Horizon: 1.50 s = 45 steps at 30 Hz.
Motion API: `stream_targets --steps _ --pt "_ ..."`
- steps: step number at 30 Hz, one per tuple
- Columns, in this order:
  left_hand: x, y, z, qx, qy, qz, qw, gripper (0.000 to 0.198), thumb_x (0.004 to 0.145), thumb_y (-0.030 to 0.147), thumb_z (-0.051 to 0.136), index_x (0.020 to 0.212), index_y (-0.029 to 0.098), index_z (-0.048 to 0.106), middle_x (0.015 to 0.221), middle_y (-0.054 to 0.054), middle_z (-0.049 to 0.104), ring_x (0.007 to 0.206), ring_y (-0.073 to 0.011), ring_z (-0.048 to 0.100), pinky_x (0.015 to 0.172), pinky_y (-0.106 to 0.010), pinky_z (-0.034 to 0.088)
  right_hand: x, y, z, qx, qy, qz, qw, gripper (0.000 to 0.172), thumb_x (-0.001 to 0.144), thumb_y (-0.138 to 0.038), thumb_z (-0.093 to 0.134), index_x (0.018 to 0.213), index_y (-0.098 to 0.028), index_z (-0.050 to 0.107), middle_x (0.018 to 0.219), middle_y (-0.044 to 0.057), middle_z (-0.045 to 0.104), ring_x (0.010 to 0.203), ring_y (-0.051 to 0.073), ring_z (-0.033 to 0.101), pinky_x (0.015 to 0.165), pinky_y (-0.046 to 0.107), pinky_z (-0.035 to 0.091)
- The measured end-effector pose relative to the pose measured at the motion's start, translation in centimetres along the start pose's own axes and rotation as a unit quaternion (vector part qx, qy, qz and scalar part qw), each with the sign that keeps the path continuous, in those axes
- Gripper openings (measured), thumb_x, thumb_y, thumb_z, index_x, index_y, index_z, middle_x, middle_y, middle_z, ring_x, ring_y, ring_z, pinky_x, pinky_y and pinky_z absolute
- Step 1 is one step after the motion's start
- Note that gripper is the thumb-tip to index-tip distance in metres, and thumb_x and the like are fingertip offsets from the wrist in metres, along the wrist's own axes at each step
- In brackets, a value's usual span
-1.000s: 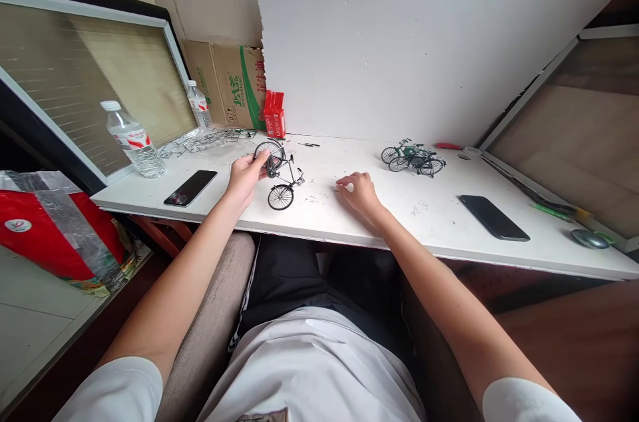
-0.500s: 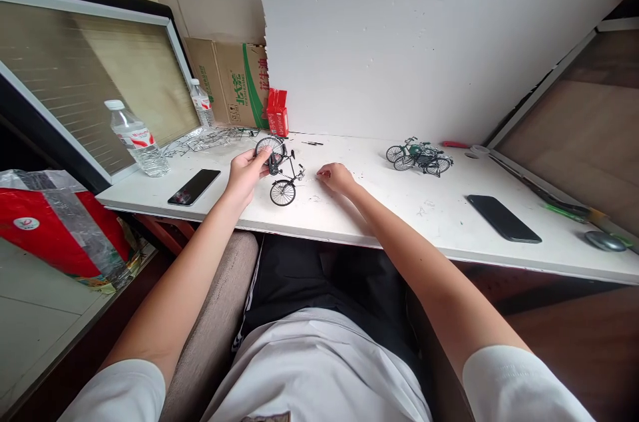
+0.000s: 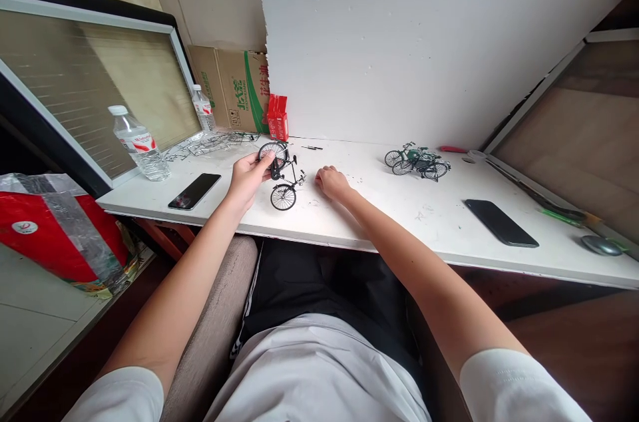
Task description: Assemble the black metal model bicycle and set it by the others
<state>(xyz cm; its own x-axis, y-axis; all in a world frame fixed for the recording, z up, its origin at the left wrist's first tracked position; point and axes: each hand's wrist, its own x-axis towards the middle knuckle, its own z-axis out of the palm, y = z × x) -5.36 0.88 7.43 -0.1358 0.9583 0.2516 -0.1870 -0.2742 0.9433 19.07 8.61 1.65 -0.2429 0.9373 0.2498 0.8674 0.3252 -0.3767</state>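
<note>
A small black model bicycle (image 3: 283,197) is pinched near its rear wheel by my left hand (image 3: 248,176), just above the white table (image 3: 344,227). Its front wheel and handlebar point toward me and to the right. My right hand (image 3: 331,181) rests on the table a little to the right of the bicycle, apart from it. The fingers of that hand are curled together, and whatever they may hold is too small or hidden to tell. Further right, model bicycles (image 3: 417,161), one of them green, stand close together on the table.
At left lie a phone (image 3: 194,191), a water bottle (image 3: 144,148) and plastic part frames (image 3: 214,142). Behind them are a second bottle (image 3: 203,108), a carton (image 3: 234,86) and a red box (image 3: 277,117). Another phone (image 3: 501,222) and a mouse (image 3: 602,245) are at right.
The whole view has tipped slightly, so things sit a little lower. My right hand's fingers have shifted slightly on the table; my left hand keeps hold of the model bicycle.
</note>
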Motion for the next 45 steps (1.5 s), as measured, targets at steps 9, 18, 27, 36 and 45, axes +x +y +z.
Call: stream_targets --steps 9,18,27,36,45 --pt "-1.3 -0.1 1.8 0.015 -0.049 0.003 0.999 0.063 0.067 0.054 0.098 0.110 0.013 0.077 0.110 -0.014 0.080 0.099 -0.0266 0.077 0.089 -0.041 0.066 -2.8 0.5 -2.4 0.229 0.076 0.040 0.970 0.021 0.105 -0.034 0.058 0.099 -0.016 0.067 0.089 0.010 0.080 0.074 0.018 0.073 0.059 0.025 0.053" --pt "-0.6 -0.7 3.7 0.010 -0.088 -0.037 0.995 0.053 0.070 0.053 0.095 0.104 0.016 0.079 0.116 -0.012 0.078 0.109 -0.0269 0.074 0.090 -0.042 0.067 -7.2 0.2 -5.5 0.505 0.167 0.093 0.842 0.039 0.079 -0.052 0.089 0.088 -0.017 0.075 0.093 0.012 0.081 0.090 0.024 0.080 0.074 0.032 0.060" --pt "-0.8 -0.6 5.6 -0.009 -0.097 -0.048 0.994 0.048 0.070 0.045 0.096 0.101 0.015 0.076 0.114 -0.012 0.078 0.111 -0.0279 0.073 0.096 -0.046 0.064 -9.3 -0.6 -7.3 0.559 0.131 0.142 0.806 0.048 0.071 -0.050 0.092 0.107 -0.021 0.080 0.113 0.011 0.082 0.111 0.026 0.076 0.080 0.031 0.050" --pt "-2.5 -0.4 6.4 0.007 -0.104 -0.027 0.994 0.048 0.071 0.045 0.096 0.101 0.014 0.075 0.114 -0.014 0.077 0.106 -0.0276 0.073 0.097 -0.046 0.063 -10.1 -1.6 -7.5 0.574 0.027 0.098 0.813 0.048 0.073 -0.052 0.093 0.109 -0.023 0.081 0.108 0.006 0.078 0.103 0.018 0.070 0.076 0.026 0.049" --pt "-3.9 0.1 6.8 -0.010 -0.158 0.017 0.987 0.059 0.076 0.035 0.092 0.130 0.022 0.073 0.129 -0.013 0.075 0.110 -0.0261 0.074 0.098 -0.041 0.061 -11.0 -3.2 -8.5 0.586 -0.006 0.064 0.808 0.044 0.078 -0.056 0.091 0.106 -0.024 0.080 0.108 0.007 0.076 0.103 0.020 0.070 0.072 0.024 0.052"
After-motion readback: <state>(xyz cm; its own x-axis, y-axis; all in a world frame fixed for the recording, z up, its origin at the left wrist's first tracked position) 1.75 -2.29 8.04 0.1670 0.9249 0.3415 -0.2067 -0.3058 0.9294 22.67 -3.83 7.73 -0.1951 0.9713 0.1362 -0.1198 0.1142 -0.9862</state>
